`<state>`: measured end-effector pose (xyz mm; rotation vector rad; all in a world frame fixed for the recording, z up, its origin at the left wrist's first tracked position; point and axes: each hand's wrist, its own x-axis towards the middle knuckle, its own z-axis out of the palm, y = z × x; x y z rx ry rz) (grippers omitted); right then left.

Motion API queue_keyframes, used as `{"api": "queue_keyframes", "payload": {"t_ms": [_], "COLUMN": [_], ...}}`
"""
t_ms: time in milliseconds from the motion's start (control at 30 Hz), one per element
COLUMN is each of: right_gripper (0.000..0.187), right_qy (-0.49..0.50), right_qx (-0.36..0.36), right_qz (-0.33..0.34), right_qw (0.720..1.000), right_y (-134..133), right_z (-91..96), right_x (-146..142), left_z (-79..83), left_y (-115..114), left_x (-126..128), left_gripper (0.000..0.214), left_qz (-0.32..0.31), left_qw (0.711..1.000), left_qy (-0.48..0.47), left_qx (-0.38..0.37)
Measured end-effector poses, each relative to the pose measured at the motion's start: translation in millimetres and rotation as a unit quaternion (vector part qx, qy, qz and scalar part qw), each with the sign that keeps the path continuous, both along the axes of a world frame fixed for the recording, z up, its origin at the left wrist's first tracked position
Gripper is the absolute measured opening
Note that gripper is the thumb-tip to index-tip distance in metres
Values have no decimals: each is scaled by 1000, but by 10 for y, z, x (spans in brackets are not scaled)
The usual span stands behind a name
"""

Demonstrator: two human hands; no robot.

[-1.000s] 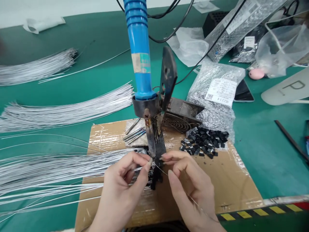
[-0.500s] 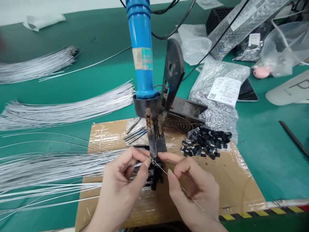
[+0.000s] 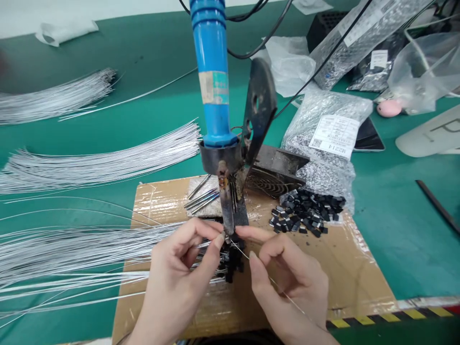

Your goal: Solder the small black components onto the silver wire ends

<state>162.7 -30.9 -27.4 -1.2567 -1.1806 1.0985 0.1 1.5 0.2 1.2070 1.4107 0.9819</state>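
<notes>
Slanting down-right from beneath the dark metal tip of a blue-handled soldering iron, a thin silvery wire is pinched by the right hand, the left hand being pinched together there, contents unclear.

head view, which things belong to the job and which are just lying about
Likely in use:
- thin wire in the right hand
- blue-handled iron
- wire bundle by the left hand
- small black parts

Seemingly lying about:
- pink object
- dark strip
- curled white sheet
</notes>
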Motion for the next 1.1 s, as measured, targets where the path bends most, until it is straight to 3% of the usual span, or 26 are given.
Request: {"api": "queue_keyframes", "payload": {"t_ms": [700,1100], "right_gripper": [21,19], "right_qy": [6,-34], "right_qx": [-5,37], "right_qz": [-11,-22], "right_qw": [1000,999], "right_y": [-18,-27], "right_z": [-13,-45], "right_x": [-36,-42], "left_z": [-18,-16], "left_y": [-7,-37], "left_x": [-3,-13], "left_gripper": [17,16], "left_qz": [-1,-12], "left_qw": [1000,1000], "left_qy": [-3,7], "left_qx": [9,3]}}
